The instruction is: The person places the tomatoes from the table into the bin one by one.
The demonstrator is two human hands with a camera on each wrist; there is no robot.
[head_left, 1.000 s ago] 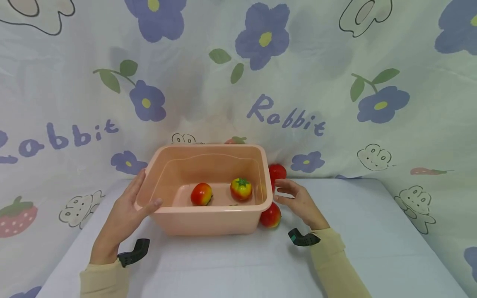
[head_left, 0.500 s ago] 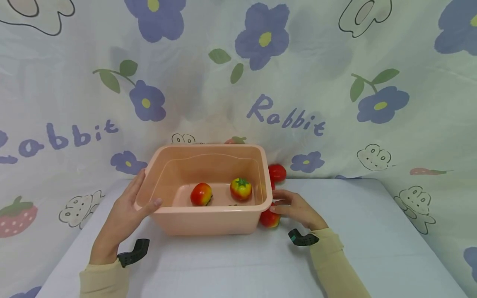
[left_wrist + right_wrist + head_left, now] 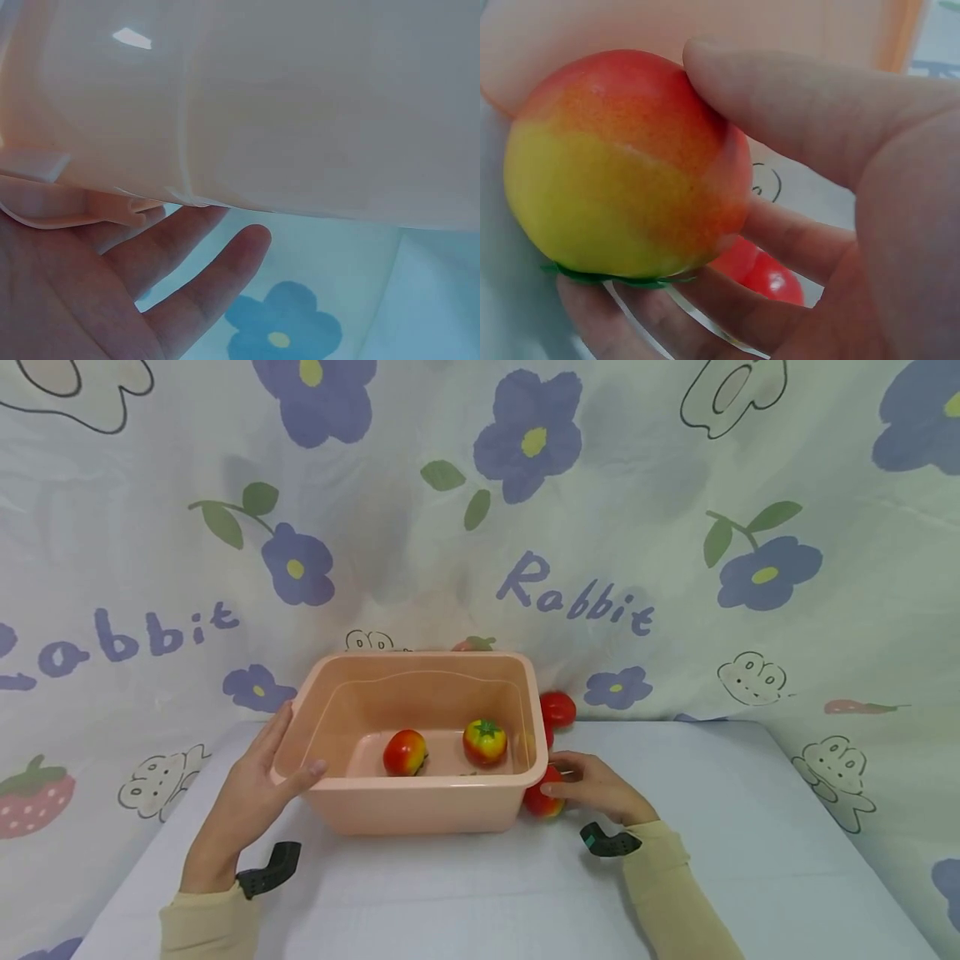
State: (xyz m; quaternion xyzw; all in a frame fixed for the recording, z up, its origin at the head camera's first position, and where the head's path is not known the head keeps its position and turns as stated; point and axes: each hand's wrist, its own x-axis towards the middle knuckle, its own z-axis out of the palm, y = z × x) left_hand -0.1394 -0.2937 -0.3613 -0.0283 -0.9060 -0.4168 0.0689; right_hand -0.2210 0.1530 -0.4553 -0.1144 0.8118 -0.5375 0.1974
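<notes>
A peach-coloured plastic bin (image 3: 420, 810) stands on the white table with two red-and-yellow tomatoes inside, a left tomato (image 3: 403, 753) and a right tomato (image 3: 483, 745) with a green top. My left hand (image 3: 247, 789) holds the bin at its left side, thumb over the rim near the front corner and fingers along the outside wall (image 3: 300, 112). Beside the bin's right wall, my right hand (image 3: 603, 789) grips another red-and-yellow tomato (image 3: 622, 172). The thumb lies on its upper side and the fingers reach round by its green leaves.
Behind my right hand, a red tomato (image 3: 558, 709) sits at the bin's far right corner, with a second red one (image 3: 550, 737) partly hidden in front of it. A flower-printed cloth (image 3: 420, 577) hangs behind the table (image 3: 450, 893).
My right hand has come down and left from above the near tomato and now grips it. The left hand and the bin have stayed in place.
</notes>
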